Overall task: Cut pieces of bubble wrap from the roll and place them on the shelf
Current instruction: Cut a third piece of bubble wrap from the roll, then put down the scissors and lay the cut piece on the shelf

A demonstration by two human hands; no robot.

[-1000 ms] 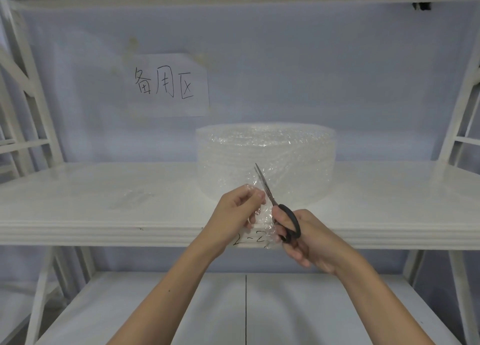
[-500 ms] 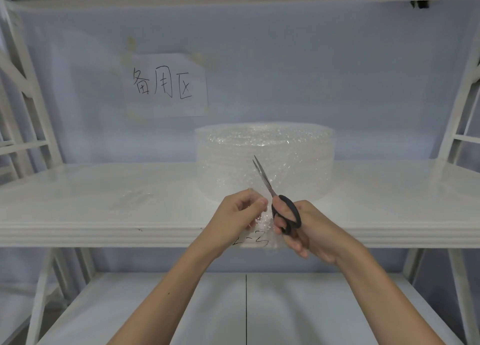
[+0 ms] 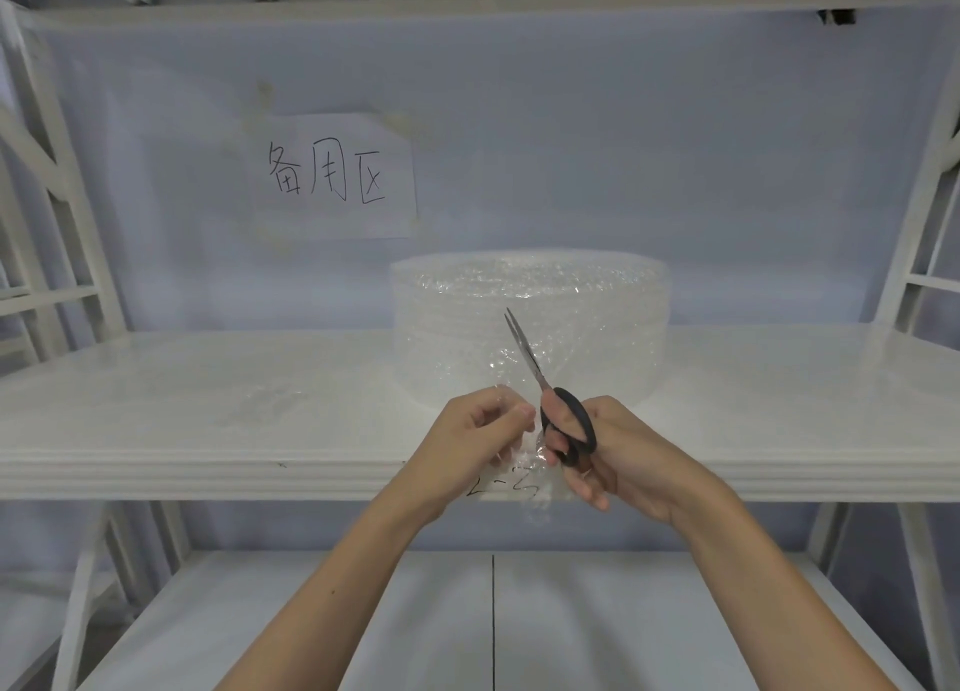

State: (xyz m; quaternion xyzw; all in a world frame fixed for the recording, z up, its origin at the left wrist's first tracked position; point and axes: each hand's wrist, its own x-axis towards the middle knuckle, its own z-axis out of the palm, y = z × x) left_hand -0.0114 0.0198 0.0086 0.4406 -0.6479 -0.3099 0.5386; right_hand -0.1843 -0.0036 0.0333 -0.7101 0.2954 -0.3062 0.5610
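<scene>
Since the earlier frame my scissors point(image 3: 540, 378) have risen slightly, the blade tips now lying higher against the bubble wrap roll point(image 3: 530, 321); my hands have stayed where they were, at the front edge of the shelf point(image 3: 208, 430).

Task object: the roll is a wide, low drum of clear bubble film, glinting in places, standing on the shelf directly beyond both hands. A loose strip of wrap point(image 3: 524, 456) runs from it toward me and hangs over the shelf edge between the hands.

Hands: my left hand point(image 3: 478, 441) has its fingers curled and pinches the strip near its upper edge. My right hand point(image 3: 608, 451) grips the black scissor handles, fingers through the loops; the blades point up and away, nearly closed, and lie just beside the left fingertips.

Writing: a white paper sign point(image 3: 337, 175) taped to the pale blue wall, above and left of the hands, reads "备用区" in black handwriting. Dark marks on the shelf edge below the hands, seen partly through the film, are too broken to read.

Surroundings: a small clear wrap piece point(image 3: 270, 399) lies on the shelf left of my left hand. A lower shelf point(image 3: 311, 612) sits beneath my forearms; white frame struts point(image 3: 47, 181) flank both sides.
</scene>
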